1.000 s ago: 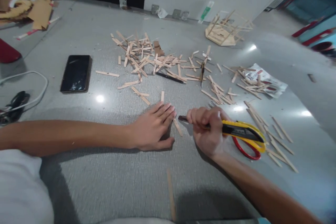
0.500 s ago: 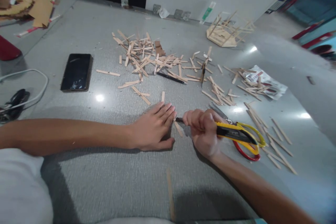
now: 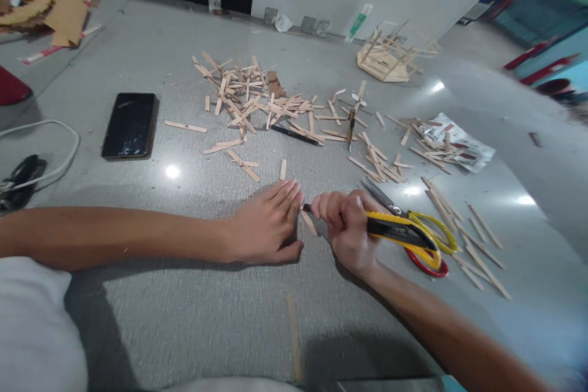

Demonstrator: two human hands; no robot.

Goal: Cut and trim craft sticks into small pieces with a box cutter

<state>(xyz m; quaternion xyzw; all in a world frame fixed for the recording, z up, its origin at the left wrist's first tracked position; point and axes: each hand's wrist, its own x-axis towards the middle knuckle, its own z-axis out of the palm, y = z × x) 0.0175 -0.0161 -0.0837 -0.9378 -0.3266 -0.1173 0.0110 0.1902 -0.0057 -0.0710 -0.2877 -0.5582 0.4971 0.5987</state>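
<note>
My left hand (image 3: 269, 223) lies flat on the grey table, fingers stretched out and pressing down. A wooden craft stick (image 3: 283, 169) pokes out past its fingertips. Another stick (image 3: 309, 223) shows beside the index finger, partly covered. My right hand (image 3: 349, 220) is wrapped around a yellow and black utility knife (image 3: 402, 234), its front end against the wood at my left fingertips. The blade's contact point is too small to make out. Beneath the knife and right hand lie scissors (image 3: 446, 236) with yellow and red handles.
Craft sticks (image 3: 248, 89) are heaped at the back, near a pen (image 3: 296, 135) and a second cutter (image 3: 351, 128). A phone (image 3: 130, 125) lies left. More sticks (image 3: 482, 263) and a plastic packet (image 3: 473, 147) lie right. A stick frame (image 3: 386, 64) stands at the back; one stick (image 3: 294, 337) lies in front.
The view has shifted slightly, so everything sits a little further left. My right hand with the utility knife is slightly nearer my left hand, which stays pressed down.
</note>
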